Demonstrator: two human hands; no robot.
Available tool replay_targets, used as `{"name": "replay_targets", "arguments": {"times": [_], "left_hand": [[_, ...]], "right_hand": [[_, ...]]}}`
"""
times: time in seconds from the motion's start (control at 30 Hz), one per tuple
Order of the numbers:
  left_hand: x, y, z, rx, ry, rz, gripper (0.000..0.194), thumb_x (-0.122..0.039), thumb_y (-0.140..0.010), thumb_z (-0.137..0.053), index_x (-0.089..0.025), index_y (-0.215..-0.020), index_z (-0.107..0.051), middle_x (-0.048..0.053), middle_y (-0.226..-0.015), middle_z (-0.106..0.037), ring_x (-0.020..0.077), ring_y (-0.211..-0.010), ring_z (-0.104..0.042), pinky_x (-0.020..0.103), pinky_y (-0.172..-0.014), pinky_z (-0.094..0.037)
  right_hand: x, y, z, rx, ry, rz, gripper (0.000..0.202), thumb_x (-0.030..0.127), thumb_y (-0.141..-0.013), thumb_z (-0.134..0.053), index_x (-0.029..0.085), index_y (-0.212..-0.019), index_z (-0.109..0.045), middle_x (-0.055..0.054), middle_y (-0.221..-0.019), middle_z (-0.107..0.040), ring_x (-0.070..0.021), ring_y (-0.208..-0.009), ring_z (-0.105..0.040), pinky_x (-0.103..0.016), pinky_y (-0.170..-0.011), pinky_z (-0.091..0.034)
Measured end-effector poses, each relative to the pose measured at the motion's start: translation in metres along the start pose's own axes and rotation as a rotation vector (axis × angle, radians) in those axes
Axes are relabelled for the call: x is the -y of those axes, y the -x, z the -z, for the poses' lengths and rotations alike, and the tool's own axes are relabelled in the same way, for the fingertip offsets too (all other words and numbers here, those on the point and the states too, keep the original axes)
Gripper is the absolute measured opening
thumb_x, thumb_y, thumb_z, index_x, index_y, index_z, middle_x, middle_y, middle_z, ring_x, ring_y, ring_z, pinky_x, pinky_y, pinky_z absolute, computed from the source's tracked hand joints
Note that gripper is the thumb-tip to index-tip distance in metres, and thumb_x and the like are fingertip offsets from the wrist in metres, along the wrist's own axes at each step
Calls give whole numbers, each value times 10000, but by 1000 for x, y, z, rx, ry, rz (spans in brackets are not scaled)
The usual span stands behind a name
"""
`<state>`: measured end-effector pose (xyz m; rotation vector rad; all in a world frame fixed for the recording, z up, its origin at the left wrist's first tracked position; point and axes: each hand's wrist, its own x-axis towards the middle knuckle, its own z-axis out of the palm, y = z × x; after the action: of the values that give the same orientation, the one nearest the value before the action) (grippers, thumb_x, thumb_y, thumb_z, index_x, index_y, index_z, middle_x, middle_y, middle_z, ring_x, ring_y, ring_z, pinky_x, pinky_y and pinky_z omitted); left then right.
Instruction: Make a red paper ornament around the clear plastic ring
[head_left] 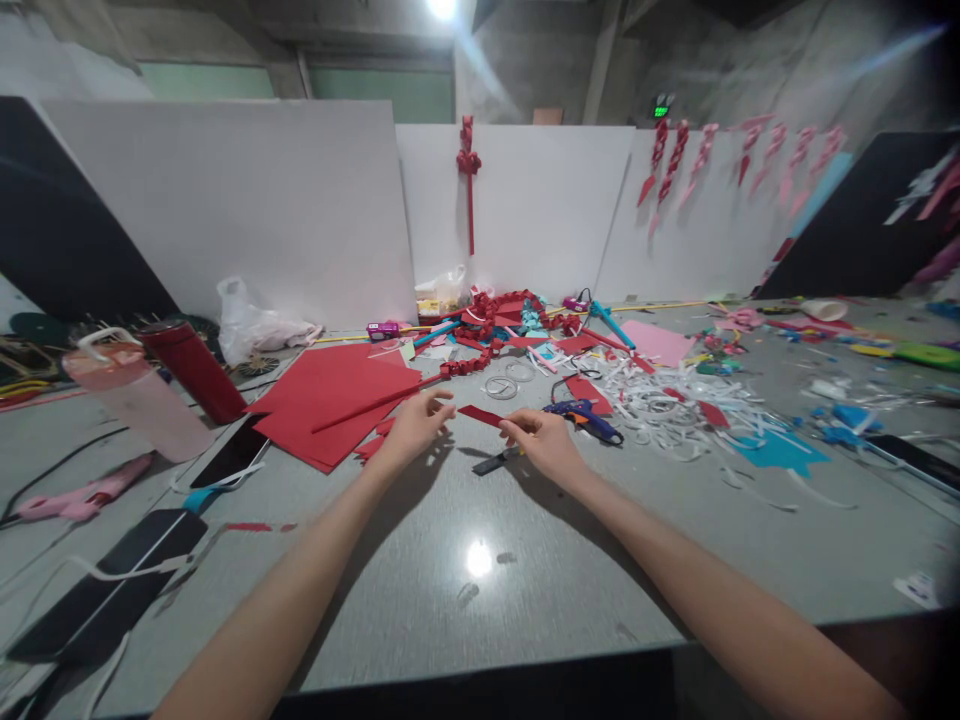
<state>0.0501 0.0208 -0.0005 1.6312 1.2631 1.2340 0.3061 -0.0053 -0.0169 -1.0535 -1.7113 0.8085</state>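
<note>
Between thumb and fingers of my right hand [541, 440] is one end of a dark red paper strip [480, 414], which points left above the table. My left hand [417, 428] is just left of the strip's free end, fingers apart and holding nothing. Below the strip a black-and-yellow craft knife [491, 463] lies on the grey table, partly behind my right hand. A dark blue glue gun [589, 418] rests close to my right hand. Red paper sheets [337, 390] are spread to the left, with a red stick joined to a curled paper chain [469, 366] on top.
White paper scraps [675, 405] and a blue paper piece [784, 450] cover the right side. On the left are a pink bottle [139, 390], a red flask [193, 370], a pink glue gun [86, 492] and a black power bank [109, 585] with cables. White boards [517, 210] stand behind.
</note>
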Motion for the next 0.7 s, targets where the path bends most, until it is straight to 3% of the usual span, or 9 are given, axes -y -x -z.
{"name": "replay_targets", "arguments": {"times": [0.13, 0.23, 0.3, 0.37, 0.5, 0.7], "left_hand": [[6, 14, 47, -112, -398, -165, 212, -379, -825, -816, -220, -961, -783, 88, -842, -790, 238, -740, -694, 322, -716, -487], [15, 31, 76, -34, -693, -183, 153, -362, -843, -761, -212, -857, -790, 114, -898, -779, 279, -867, -699, 342, -778, -465], [22, 39, 88, 47, -765, -141, 183, -386, -845, -761, -222, -769, -788, 109, -845, -766, 279, -830, -698, 341, -753, -439], [28, 42, 94, 120, -772, -126, 178, -393, -824, -779, -235, -744, -789, 98, -802, -759, 275, -780, -692, 339, -725, -417], [37, 41, 92, 74, -754, -150, 146, -374, -785, -803, -244, -725, -778, 106, -771, -746, 279, -746, -680, 327, -685, -395], [43, 40, 85, 82, -815, -173, 130, -288, -864, -689, -237, -805, -792, 123, -834, -753, 269, -795, -682, 313, -702, -409]], "right_hand": [[0, 0, 0, -34, 60, 25, 311, 498, -957, -686, 215, -862, -774, -59, -809, -793, -221, -687, -738, -332, -666, -546], [0, 0, -2, -33, 88, 37, 297, 482, -962, -684, 217, -865, -777, -60, -817, -797, -223, -714, -734, -329, -675, -536], [0, 1, -3, -22, 91, 36, 296, 475, -969, -674, 216, -867, -774, -58, -822, -796, -218, -712, -728, -324, -671, -529], [0, 2, -3, -17, 88, 37, 297, 474, -974, -667, 216, -866, -767, -56, -818, -791, -214, -702, -721, -323, -665, -526], [0, 3, -3, -16, 98, 55, 292, 473, -977, -666, 220, -871, -766, -55, -823, -795, -216, -717, -724, -328, -686, -530], [1, 3, -4, -15, 133, 83, 291, 476, -975, -670, 226, -873, -781, -49, -818, -802, -219, -734, -729, -328, -699, -529]]}}
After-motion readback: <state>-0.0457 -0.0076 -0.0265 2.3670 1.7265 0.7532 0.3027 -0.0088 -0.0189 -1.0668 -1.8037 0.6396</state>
